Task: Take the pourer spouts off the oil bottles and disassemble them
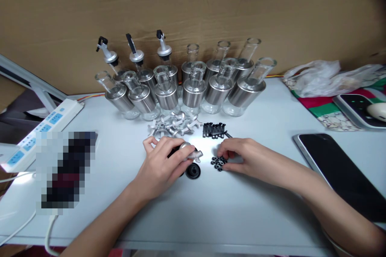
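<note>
My left hand (pixel 167 158) is closed on a silver pourer spout (pixel 196 155), its narrow end pointing right. Partly under that hand lie round black stoppers, one of them (pixel 193 171) in plain view. My right hand (pixel 238 153) reaches over a small pile of black rings (pixel 217 164), thumb and forefinger apart at its edge. Whether a fingertip touches a ring I cannot tell. Behind the hands are a heap of silver spout pieces (pixel 175 124) and a row of small black flaps (pixel 213 130).
Several glass bottles with steel sleeves (pixel 194 93) stand at the back; three carry pourers (pixel 164 50). A power strip (pixel 45 128) and a pixelated phone-like device (pixel 69 170) lie left. On the right are a dark-screened phone (pixel 337 172), a scale-like device (pixel 356 108) and plastic bags (pixel 319 76).
</note>
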Demonstrator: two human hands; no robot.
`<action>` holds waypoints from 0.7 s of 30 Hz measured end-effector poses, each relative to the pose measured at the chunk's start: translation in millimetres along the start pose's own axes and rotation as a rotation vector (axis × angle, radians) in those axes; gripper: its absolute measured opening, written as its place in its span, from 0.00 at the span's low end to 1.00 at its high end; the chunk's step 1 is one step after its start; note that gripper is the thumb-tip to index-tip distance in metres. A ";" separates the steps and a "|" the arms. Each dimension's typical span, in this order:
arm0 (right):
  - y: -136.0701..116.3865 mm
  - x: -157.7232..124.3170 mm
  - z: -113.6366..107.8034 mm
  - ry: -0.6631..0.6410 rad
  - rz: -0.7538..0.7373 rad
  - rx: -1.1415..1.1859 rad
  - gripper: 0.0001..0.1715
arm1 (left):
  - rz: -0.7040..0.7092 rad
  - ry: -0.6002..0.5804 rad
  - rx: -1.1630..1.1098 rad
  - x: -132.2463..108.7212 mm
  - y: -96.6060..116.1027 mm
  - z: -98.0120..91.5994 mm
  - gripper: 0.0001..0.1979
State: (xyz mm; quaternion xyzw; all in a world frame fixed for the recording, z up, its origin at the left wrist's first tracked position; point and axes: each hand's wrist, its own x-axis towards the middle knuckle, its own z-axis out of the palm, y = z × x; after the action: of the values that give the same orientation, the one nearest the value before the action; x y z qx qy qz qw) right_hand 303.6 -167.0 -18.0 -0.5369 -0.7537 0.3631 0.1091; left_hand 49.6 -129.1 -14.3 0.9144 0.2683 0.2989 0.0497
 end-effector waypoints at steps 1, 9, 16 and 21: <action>-0.8 -0.3 -0.6 -0.005 0.007 0.002 0.08 | -0.001 -0.002 0.000 0.0 0.0 -0.2 0.07; -3.8 -1.7 -5.7 -0.063 0.073 0.057 0.11 | 0.002 -0.008 -0.008 0.1 0.1 -1.0 0.07; -10.8 -1.6 -4.6 -0.073 0.081 -0.043 0.27 | -0.005 -0.012 -0.006 0.0 -0.3 -0.5 0.07; -8.6 -1.7 -0.7 -0.049 0.082 -0.067 0.17 | -0.002 -0.014 -0.002 -0.1 -0.5 -0.1 0.07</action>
State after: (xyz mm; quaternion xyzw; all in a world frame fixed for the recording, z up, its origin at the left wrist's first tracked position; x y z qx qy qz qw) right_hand 298.4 -169.5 -11.4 -0.5616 -0.7453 0.3547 0.0576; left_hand 49.3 -128.7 -14.3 0.9163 0.2684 0.2925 0.0526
